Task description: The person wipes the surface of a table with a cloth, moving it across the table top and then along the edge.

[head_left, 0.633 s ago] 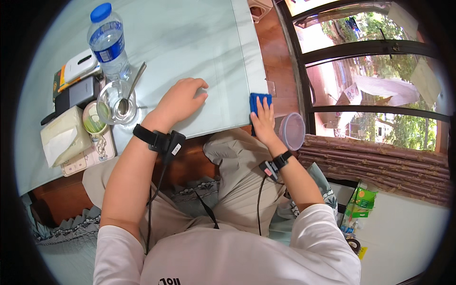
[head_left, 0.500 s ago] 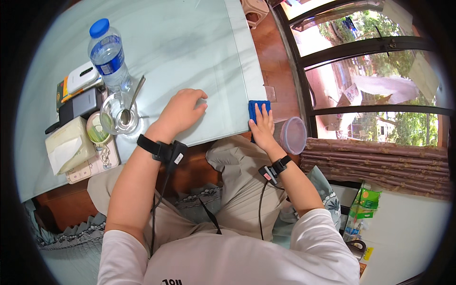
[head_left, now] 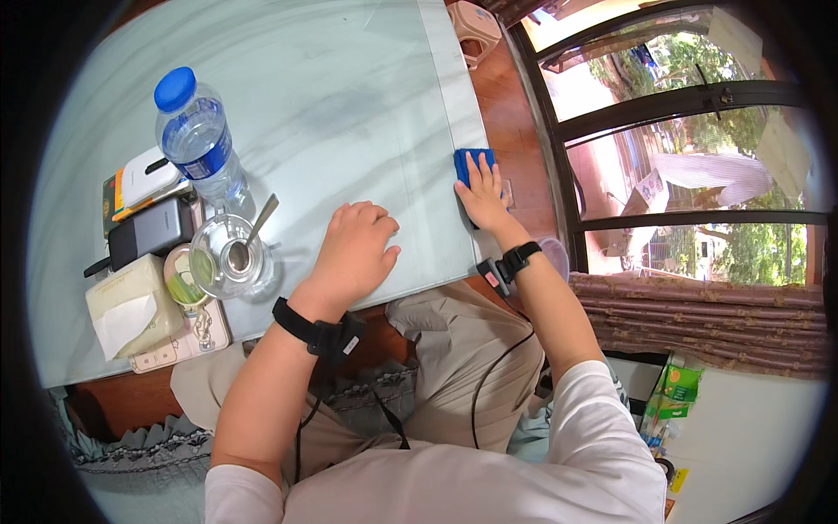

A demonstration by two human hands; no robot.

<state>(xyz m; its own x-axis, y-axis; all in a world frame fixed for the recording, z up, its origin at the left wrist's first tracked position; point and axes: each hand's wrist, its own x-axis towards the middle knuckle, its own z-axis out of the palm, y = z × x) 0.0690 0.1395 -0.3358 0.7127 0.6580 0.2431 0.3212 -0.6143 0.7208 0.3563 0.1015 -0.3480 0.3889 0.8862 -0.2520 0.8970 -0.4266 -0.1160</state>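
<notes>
here, blue cloth (head_left: pixel 461 164) along table edge (head_left: pixel 470 106)

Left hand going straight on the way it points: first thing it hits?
Way looks free: ahead of the left hand there's only bare table up to its right edge. Past that, perhaps the pale stool, though depth there is unclear.

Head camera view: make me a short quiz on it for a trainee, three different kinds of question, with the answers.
1. Multiple choice: what colour is the cap on the bottle? a) red b) blue c) green
2. True or false: a spoon stands tilted in the glass cup.
3. Which hand is laid on the blue cloth?

Key: 1. b; 2. true; 3. the right hand.
</notes>
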